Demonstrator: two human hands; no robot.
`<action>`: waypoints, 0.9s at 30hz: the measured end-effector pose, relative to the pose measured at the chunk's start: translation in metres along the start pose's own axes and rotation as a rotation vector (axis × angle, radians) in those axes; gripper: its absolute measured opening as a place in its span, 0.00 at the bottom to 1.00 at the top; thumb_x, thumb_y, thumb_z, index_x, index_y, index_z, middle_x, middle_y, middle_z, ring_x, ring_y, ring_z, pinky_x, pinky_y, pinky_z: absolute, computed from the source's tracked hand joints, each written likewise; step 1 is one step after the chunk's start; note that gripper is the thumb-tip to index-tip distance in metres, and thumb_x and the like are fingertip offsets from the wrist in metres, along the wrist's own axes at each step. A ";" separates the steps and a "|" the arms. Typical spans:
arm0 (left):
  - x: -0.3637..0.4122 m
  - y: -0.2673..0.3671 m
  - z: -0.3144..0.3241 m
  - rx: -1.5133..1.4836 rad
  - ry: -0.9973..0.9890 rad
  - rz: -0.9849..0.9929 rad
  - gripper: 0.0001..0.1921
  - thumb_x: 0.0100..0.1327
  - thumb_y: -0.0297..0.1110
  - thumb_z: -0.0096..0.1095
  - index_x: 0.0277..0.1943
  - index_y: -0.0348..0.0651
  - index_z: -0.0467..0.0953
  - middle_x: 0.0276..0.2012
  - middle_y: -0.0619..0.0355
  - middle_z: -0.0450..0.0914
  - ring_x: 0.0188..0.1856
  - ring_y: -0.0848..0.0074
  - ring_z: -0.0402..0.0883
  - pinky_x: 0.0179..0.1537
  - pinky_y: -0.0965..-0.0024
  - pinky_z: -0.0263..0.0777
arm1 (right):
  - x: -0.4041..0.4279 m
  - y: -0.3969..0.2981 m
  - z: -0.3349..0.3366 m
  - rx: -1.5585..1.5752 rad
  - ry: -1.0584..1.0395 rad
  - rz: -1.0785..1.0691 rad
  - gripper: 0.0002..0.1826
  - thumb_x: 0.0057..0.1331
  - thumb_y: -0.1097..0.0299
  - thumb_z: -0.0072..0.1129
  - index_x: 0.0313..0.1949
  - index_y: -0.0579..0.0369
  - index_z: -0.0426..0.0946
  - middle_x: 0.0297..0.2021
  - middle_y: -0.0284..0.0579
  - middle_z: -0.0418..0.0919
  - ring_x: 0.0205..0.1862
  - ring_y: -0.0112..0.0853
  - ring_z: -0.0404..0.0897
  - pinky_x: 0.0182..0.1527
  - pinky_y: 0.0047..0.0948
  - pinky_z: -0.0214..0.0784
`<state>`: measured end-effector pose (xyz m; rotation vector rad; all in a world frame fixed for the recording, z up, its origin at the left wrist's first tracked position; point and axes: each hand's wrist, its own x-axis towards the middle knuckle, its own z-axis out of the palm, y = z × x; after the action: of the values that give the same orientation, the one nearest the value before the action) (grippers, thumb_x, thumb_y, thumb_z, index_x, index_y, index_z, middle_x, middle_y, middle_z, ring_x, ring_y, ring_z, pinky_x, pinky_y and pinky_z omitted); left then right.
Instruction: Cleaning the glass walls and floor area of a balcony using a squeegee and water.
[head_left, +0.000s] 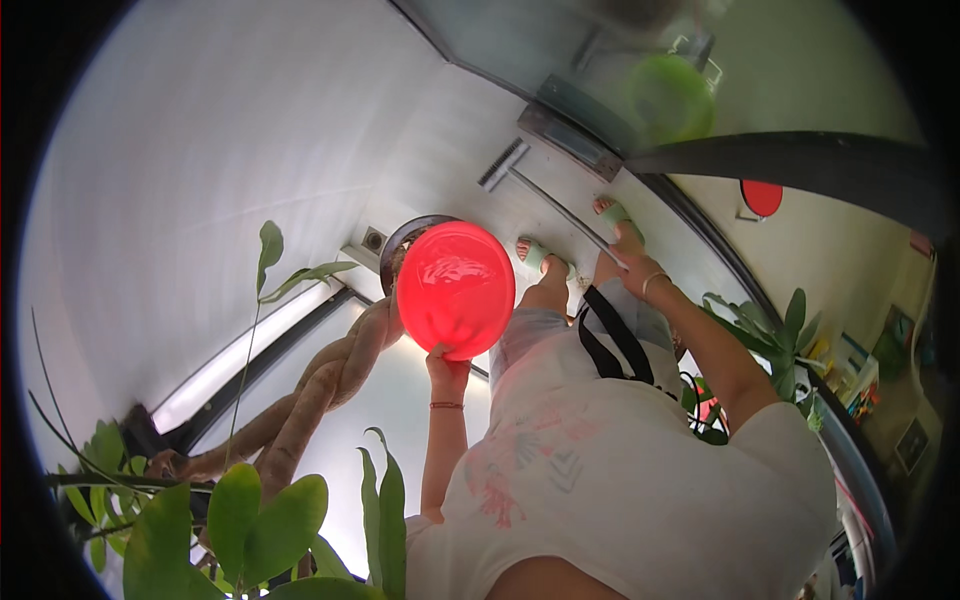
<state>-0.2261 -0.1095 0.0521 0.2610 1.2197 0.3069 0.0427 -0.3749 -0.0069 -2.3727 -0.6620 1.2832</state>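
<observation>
My left hand (448, 369) holds a round red plastic basin (456, 289) by its near rim. Shiny, rippled liquid that looks like water lies in the basin. Dark finger shapes show through its near wall, and part of the hand is hidden beneath it. My right hand (636, 268) is closed around the upper end of a long grey handle (562, 214). At the handle's far end, a wide brush head (504, 165) with dark bristles rests on the pale floor, apart from the basin.
Beside the basin, a plant with a braided trunk (337, 375) rises from a dark round pot (391, 255). Broad green leaves (247, 525) fill the lower left. A floor drain (373, 239) lies by the pot. Glass with a dark frame (712, 247) runs along the right, past my sandalled feet (534, 253).
</observation>
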 end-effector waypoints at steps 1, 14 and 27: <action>-0.003 -0.002 0.002 0.005 0.016 0.008 0.28 0.42 0.21 0.48 0.52 0.35 0.60 0.47 0.51 0.70 0.48 0.63 0.72 0.47 0.63 0.71 | 0.013 -0.009 -0.005 -0.039 -0.050 0.020 0.23 0.60 0.66 0.42 0.56 0.48 0.60 0.45 0.56 0.71 0.47 0.46 0.70 0.49 0.35 0.62; -0.033 -0.031 0.012 -0.134 0.124 0.083 0.30 0.41 0.22 0.47 0.53 0.35 0.59 0.49 0.49 0.68 0.50 0.61 0.69 0.50 0.59 0.68 | 0.288 -0.092 0.021 -0.210 -0.114 0.198 0.28 0.62 0.64 0.38 0.62 0.32 0.47 0.46 0.52 0.72 0.50 0.44 0.70 0.52 0.43 0.61; -0.021 -0.053 0.024 -0.282 0.153 0.076 0.28 0.41 0.21 0.47 0.52 0.33 0.60 0.47 0.50 0.70 0.48 0.63 0.71 0.48 0.62 0.70 | 0.041 0.018 -0.052 -0.221 -0.252 0.206 0.23 0.60 0.63 0.41 0.58 0.35 0.59 0.43 0.54 0.72 0.44 0.48 0.71 0.48 0.39 0.63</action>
<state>-0.2052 -0.1676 0.0596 0.0401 1.3019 0.5679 0.1106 -0.3719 -0.0168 -2.5317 -0.6759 1.6980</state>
